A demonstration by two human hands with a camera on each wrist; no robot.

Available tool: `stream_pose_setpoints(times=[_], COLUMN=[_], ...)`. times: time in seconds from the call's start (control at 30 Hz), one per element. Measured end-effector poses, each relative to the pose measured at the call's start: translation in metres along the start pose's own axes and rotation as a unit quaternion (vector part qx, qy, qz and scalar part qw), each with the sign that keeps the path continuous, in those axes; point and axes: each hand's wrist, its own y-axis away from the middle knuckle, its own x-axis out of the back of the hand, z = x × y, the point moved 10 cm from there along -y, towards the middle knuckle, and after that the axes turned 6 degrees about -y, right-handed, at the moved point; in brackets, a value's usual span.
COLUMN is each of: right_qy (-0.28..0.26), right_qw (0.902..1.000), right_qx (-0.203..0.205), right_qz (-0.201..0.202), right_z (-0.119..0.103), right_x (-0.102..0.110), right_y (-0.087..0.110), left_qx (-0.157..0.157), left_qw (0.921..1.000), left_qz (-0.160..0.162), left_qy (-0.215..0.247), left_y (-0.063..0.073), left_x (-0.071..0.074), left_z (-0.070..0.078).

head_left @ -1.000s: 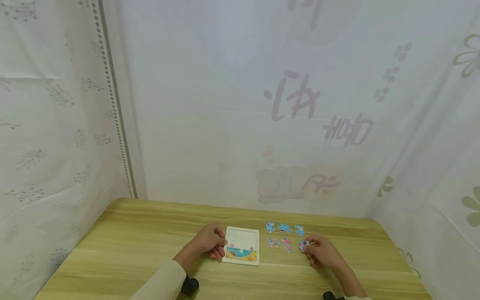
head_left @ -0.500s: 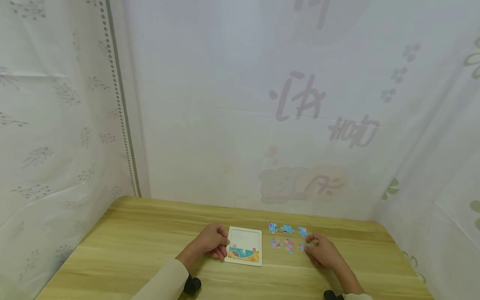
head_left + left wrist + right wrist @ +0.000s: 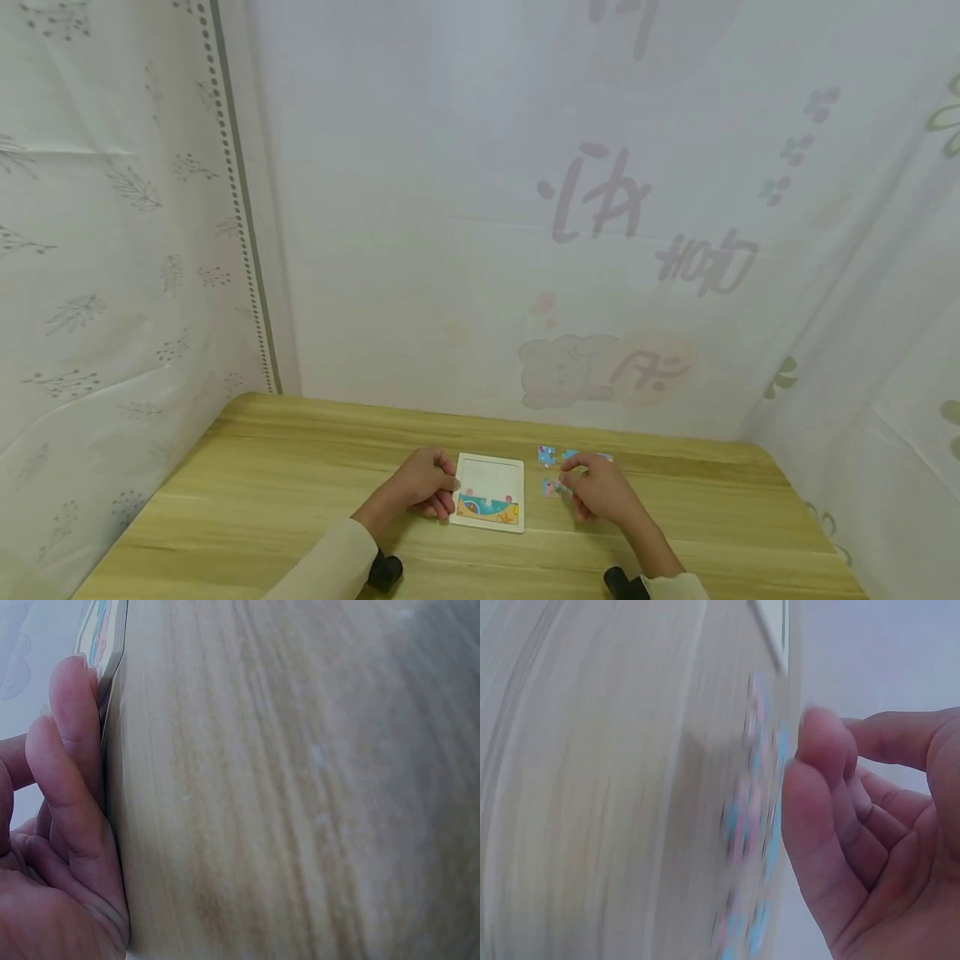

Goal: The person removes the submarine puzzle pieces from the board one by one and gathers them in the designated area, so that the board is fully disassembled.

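Observation:
My left hand (image 3: 426, 485) holds the left edge of a white puzzle tray (image 3: 491, 531), thumb over the rim. The left wrist view shows the fingers (image 3: 71, 772) lying along the table against the tray's corner (image 3: 112, 664). A beach-coloured strip of picture (image 3: 487, 509) fills the tray's lower part. My right hand (image 3: 600, 490) hovers over loose jigsaw pieces, hiding some in the head view. A blue piece (image 3: 546, 455) and a pink one (image 3: 550, 487) show left of it. In the right wrist view its fingers are loosely bent with nothing visible between them; the pieces (image 3: 742, 821) are blurred.
The wooden table (image 3: 315, 450) runs back to a white printed curtain (image 3: 420, 292), with more curtain on both sides. Black wrist devices (image 3: 386, 572) sit at both forearms. Bare wood lies between tray and pieces.
My right hand has let go of the rightmost lower piece and moved left over the rows, covering several pieces. The left hand stays at the tray. The head view has shifted slightly.

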Motion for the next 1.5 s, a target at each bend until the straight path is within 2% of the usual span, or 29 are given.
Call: stream_pose_setpoints(times=[0.23, 0.47, 0.63, 1.0, 1.37, 1.5], right_qy=[-0.032, -0.049, -0.038, 0.038, 0.045, -0.004], right_qw=[0.9982, 0.9950, 0.9944, 0.9948, 0.9905, 0.9898], right_qx=[0.019, 0.022, 0.018, 0.045, 0.039, 0.038], right_qz=[-0.046, -0.084, -0.097, -0.083, -0.124, -0.137], right_z=[-0.030, -0.045, -0.050, -0.055, -0.056, -0.055], right_x=[-0.050, -0.096, -0.118, -0.130, -0.135, -0.132], right_y=[-0.011, -0.014, -0.014, -0.014, -0.017, -0.015], left_qx=[0.001, -0.002, -0.003, 0.000, 0.007, 0.007], left_qw=[1.0000, 1.0000, 0.9999, 1.0000, 0.9999, 0.9999], left_qz=[-0.006, -0.009, -0.013, -0.006, -0.008, -0.008], left_qy=[0.001, 0.003, 0.001, -0.005, -0.006, -0.004], left_y=[0.000, 0.002, 0.002, 0.000, 0.000, 0.000], left_x=[-0.001, 0.000, -0.001, 0.000, 0.000, 0.000], left_z=[0.001, 0.003, 0.003, 0.001, 0.001, 0.001])
